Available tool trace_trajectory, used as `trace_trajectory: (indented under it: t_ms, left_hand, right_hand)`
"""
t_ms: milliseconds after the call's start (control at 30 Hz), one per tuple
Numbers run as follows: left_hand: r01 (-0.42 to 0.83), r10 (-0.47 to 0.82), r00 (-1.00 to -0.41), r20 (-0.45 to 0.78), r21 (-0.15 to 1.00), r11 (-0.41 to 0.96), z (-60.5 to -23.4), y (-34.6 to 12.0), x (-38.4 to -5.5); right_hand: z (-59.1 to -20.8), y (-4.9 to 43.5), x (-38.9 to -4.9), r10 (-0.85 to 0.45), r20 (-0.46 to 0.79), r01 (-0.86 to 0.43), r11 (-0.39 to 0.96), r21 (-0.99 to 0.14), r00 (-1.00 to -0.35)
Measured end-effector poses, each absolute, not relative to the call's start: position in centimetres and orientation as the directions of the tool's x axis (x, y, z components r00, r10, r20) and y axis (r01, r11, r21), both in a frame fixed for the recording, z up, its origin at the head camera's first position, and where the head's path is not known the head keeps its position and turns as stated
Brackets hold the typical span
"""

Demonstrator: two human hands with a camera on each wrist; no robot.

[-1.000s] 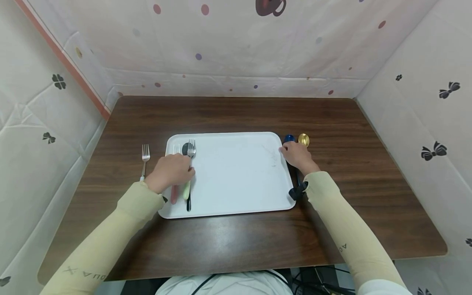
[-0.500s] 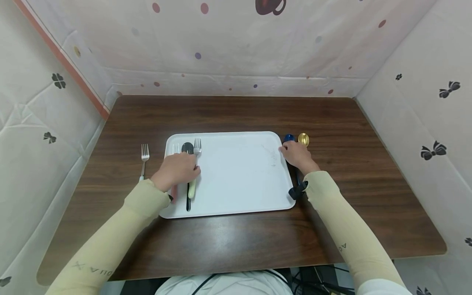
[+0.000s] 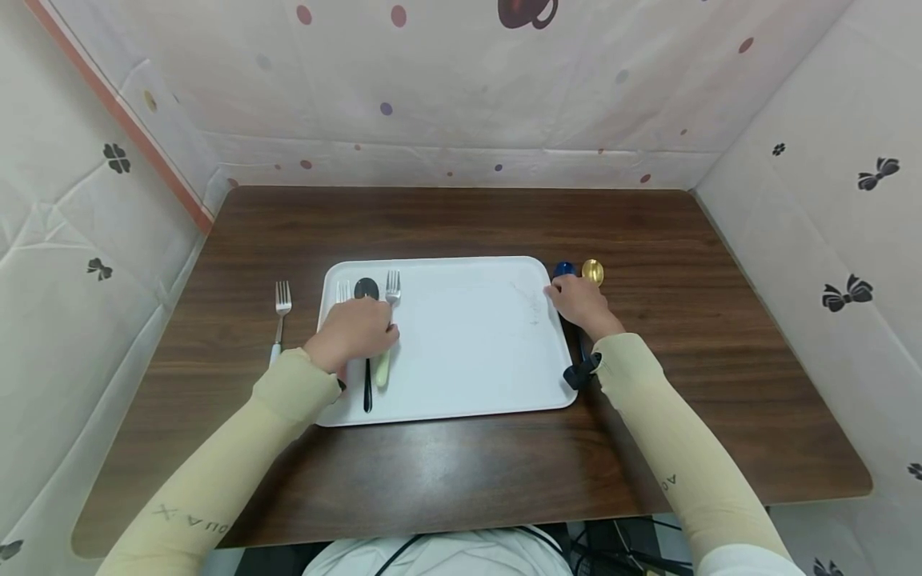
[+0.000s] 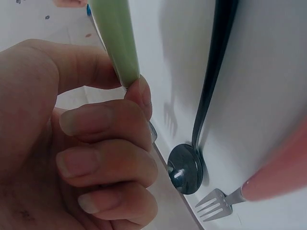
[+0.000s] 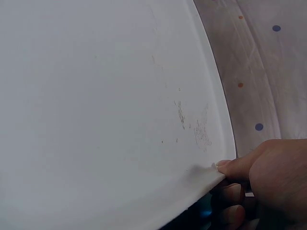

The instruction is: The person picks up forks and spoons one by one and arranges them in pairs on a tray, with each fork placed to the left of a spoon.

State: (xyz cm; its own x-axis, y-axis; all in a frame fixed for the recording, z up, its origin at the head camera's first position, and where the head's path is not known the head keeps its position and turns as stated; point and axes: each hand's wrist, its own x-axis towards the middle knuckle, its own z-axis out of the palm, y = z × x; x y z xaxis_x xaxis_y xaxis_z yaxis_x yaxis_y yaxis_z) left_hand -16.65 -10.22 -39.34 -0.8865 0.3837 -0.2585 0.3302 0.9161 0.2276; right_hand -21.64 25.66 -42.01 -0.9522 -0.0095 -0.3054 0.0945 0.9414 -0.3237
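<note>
My left hand [image 3: 351, 330] is over the left part of the white tray [image 3: 468, 344]. Between thumb and forefinger it pinches a fork with a pale green handle [image 4: 117, 43], whose tines point to the tray's far side. In the left wrist view, a shadow of tines falls on the tray beside it. A black spoon [image 4: 184, 170] lies just left of that fork, and a pink-handled fork [image 4: 273, 175] lies farther left, partly hidden by the hand in the head view. My right hand [image 3: 579, 306] grips the tray's right rim, thumb on top and fingers curled below.
A white-handled fork [image 3: 283, 300] lies on the brown table [image 3: 461, 224] left of the tray. Past the right rim lie a gold spoon [image 3: 594, 273] and a blue utensil [image 3: 565, 270], both partly hidden by the right hand. Patterned cloth walls [image 3: 446, 88] stand around the table.
My left hand has moved right with the green-handled fork, which has come away from the black spoon and sits to its right. The right hand has stayed at the tray's rim.
</note>
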Motion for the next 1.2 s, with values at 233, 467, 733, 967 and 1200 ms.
trace_trajectory:
  t_ms: [233, 467, 733, 967, 1200]
  left_hand:
    - [0.333, 0.382, -0.89, -0.249, 0.219, 0.917, -39.5, -9.7, -16.7]
    - [0.338, 0.387, -0.891, -0.237, 0.222, 0.915, -39.7, -9.2, -16.8]
    - [0.351, 0.404, -0.874, -0.27, 0.223, 0.909, -39.7, -8.7, -16.8]
    - [0.355, 0.405, -0.872, -0.273, 0.215, 0.91, -39.9, -8.4, -16.9]
    - [0.352, 0.405, -0.877, -0.258, 0.229, 0.908, -40.0, -7.9, -17.0]
  right_hand:
    - [-42.0, 25.6, -21.7, 0.0, -0.302, 0.102, 0.942, -0.32, -0.953]
    - [-41.9, 25.6, -21.6, -0.011, -0.316, 0.095, 0.943, -0.319, -0.949]
    - [-41.8, 25.7, -21.6, -0.02, -0.319, 0.088, 0.943, -0.32, -0.947]
    - [-42.0, 25.7, -21.7, -0.027, -0.32, 0.081, 0.944, -0.319, -0.947]
    - [-41.9, 25.7, -21.6, -0.019, -0.317, 0.089, 0.942, -0.324, -0.948]
